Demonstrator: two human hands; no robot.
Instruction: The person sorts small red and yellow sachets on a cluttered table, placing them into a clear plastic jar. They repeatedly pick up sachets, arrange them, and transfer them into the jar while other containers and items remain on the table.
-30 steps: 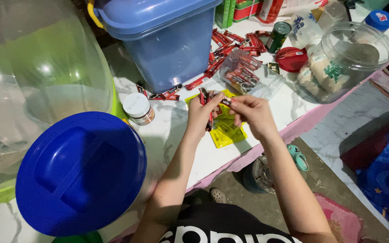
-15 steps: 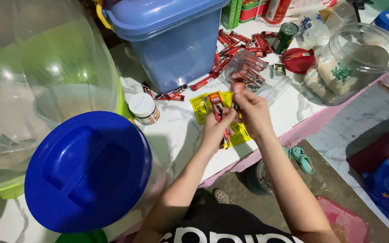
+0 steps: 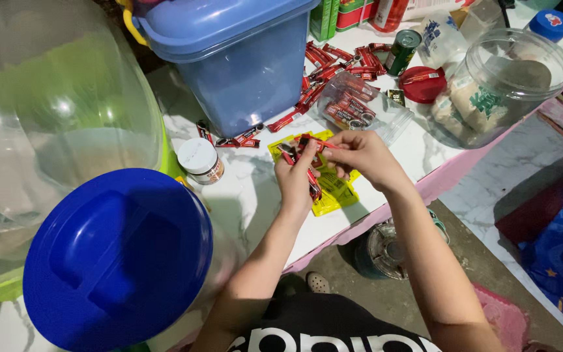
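A small bunch of narrow red sachets [image 3: 309, 171], too overlapped to count, sits above the white marble desk [image 3: 255, 195] over several yellow packets [image 3: 329, 189]. The left hand [image 3: 296, 179] has its grip closed around them; the right hand [image 3: 360, 155] pinches one sachet's end. One white-lidded jar [image 3: 199, 158] stands nearby.

We have bare marble table [image 3: 255, 195] just left of our left hand [image 3: 296, 179], reaching to the small white-capped jar [image 3: 200, 158]. Behind that the blue bin [image 3: 242, 65] blocks the way back, with loose red sachets [image 3: 239, 138] at its foot. Past our right hand [image 3: 360, 155] the clear bag of sachets [image 3: 356, 107] lies close, then a bare strip of table before the big clear jar [image 3: 500, 85]. The blue lid [image 3: 118, 257] and clear dome [image 3: 47, 111] wall off the left
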